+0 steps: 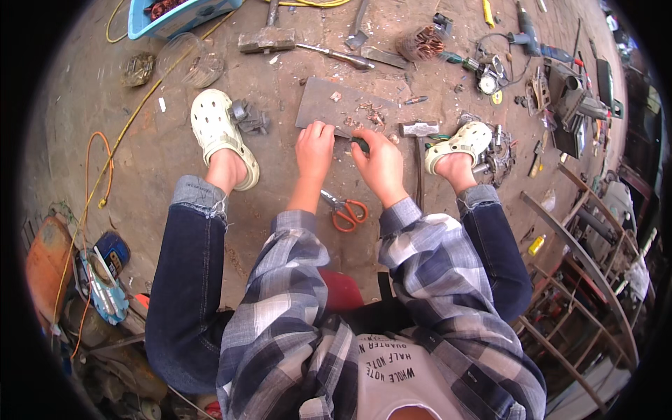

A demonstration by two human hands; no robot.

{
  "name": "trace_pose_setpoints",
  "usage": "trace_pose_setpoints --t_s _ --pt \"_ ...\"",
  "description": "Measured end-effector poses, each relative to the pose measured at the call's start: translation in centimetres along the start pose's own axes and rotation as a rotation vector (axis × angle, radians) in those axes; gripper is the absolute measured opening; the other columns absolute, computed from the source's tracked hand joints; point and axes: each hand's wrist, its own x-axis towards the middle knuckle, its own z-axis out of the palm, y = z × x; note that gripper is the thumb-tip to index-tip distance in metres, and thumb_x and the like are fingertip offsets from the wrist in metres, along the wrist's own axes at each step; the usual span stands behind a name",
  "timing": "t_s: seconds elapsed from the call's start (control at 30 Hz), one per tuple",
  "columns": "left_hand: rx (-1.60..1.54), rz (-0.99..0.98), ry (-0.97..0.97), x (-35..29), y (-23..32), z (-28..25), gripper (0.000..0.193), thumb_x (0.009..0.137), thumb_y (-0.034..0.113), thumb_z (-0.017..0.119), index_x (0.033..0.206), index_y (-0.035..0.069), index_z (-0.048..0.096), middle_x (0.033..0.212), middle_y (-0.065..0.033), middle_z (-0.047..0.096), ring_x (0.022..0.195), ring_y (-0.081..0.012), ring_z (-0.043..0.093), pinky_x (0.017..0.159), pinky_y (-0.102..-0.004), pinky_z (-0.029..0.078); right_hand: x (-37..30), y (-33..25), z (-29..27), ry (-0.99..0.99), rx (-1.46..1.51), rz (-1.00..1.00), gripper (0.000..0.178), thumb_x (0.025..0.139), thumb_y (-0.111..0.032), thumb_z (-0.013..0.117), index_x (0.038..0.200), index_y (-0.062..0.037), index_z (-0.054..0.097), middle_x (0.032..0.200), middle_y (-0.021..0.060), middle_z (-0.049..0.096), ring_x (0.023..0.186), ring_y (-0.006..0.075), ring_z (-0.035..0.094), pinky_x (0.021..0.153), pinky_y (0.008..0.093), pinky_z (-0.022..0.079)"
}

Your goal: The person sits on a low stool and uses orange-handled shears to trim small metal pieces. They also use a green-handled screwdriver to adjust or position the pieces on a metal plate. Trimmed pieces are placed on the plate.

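I sit low over a dirt floor with both hands at the near edge of a flat grey metal plate (329, 101). My left hand (314, 147) presses its fingertips on the plate's edge, fingers curled. Close beside it, my right hand (381, 164) grips a small dark green object (360, 145), only part of which shows. Bits of copper scrap (371, 115) lie on the plate. Orange-handled scissors (344, 210) lie on the floor under my wrists.
A hammer (418, 140) lies by my right foot, a sledgehammer (266, 38) and screwdriver (336, 54) beyond the plate. A copper-wound coil (422, 43), a drill (532, 38), a blue bin (178, 17) and yellow cable (126, 126) surround me. Metal frames (581, 245) stand at right.
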Motion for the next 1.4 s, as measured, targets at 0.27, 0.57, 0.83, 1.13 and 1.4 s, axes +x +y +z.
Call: trace_pose_setpoints --t_s 0.27,0.57,0.83,1.13,1.4 --pt "-0.067 -0.114 0.058 -1.3 0.3 0.3 0.012 0.076 0.010 0.068 0.088 0.010 0.064 0.087 -0.0055 0.059 0.079 -0.0276 0.059 0.070 -0.0376 0.048 -0.2 -0.4 -0.4 0.025 -0.018 -0.006 0.020 0.078 -0.018 0.066 0.096 -0.0084 0.065 0.080 0.0112 0.063 0.073 0.0294 0.062 0.065 0.0397 0.049" --pt "-0.193 -0.227 0.086 -0.5 0.6 0.8 0.009 0.075 0.006 0.068 0.081 0.006 0.061 0.079 -0.0078 0.058 0.076 -0.0274 0.058 0.068 -0.0375 0.047 0.4 -0.3 -0.3 -0.012 -0.046 -0.039 0.019 0.078 -0.018 0.066 0.095 -0.0094 0.065 0.077 0.0112 0.062 0.073 0.0303 0.062 0.064 0.0400 0.049" --pt "-0.221 -0.270 0.038 -0.4 0.7 0.7 0.008 0.074 0.006 0.067 0.078 0.007 0.060 0.080 -0.0082 0.057 0.081 -0.0291 0.057 0.073 -0.0402 0.046 0.6 -0.2 -0.1 -0.013 -0.085 -0.077 0.020 0.079 -0.017 0.066 0.097 -0.0094 0.066 0.084 0.0112 0.065 0.065 0.0263 0.063 0.062 0.0363 0.050" --pt "-0.228 -0.295 0.084 -0.9 1.0 1.0 0.012 0.074 0.006 0.066 0.084 0.008 0.059 0.086 -0.0075 0.057 0.085 -0.0294 0.057 0.074 -0.0399 0.046 0.6 -1.6 0.8 -0.009 -0.195 -0.112 0.016 0.080 -0.019 0.063 0.089 -0.0064 0.061 0.078 0.0136 0.064 0.074 0.0312 0.063 0.065 0.0402 0.050" --pt "-0.325 -0.279 0.108 -2.6 7.2 -0.5 0.040 0.083 0.018 0.062 0.119 0.004 0.049 0.117 -0.0126 0.049 0.111 -0.0301 0.049 0.093 -0.0365 0.043 1.1 -3.4 0.4 -0.051 -0.211 -0.110 0.022 0.086 -0.022 0.054 0.091 -0.0013 0.049 0.072 0.0166 0.063 0.070 0.0334 0.063 0.062 0.0427 0.050"
